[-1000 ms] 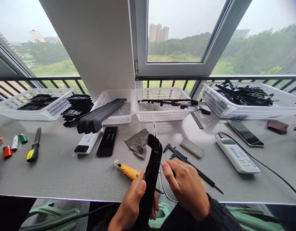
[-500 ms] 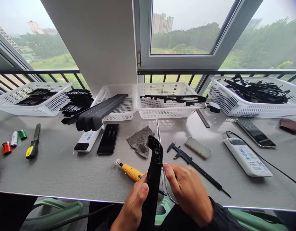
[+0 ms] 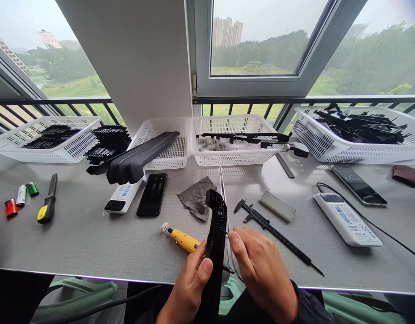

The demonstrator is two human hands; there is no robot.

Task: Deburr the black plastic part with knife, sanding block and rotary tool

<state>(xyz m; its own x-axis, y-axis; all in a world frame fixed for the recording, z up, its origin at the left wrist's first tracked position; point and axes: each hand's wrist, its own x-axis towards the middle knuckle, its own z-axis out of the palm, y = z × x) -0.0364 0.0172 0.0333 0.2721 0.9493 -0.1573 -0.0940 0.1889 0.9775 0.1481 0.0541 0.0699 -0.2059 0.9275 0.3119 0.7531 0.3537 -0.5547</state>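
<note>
A long black plastic part (image 3: 217,234) with a ribbed, curved top end stands nearly upright at the table's front edge. My left hand (image 3: 190,283) is wrapped round its lower left side, thumb on its face. On the other side, my right hand (image 3: 261,265) is closed with thumb and finger pinched beside the part's right edge; a thin dark tip shows between them and the part, but most of what it holds is hidden. Behind my left hand lies a yellow rotary tool (image 3: 184,240) with a white tip. A grey cloth (image 3: 196,198) is just beyond the part.
White baskets (image 3: 227,158) with black parts line the back. Black calipers (image 3: 278,236), a silver case (image 3: 277,206) and a white device (image 3: 347,220) lie right. A phone (image 3: 151,195), a yellow-black file (image 3: 47,209) and batteries (image 3: 21,195) lie left. Another person's fingertip shows far left.
The black part has turned and tilted slightly, its top shifting a little left. My left hand has moved slightly right along with it; my right hand stays close beside the part.
</note>
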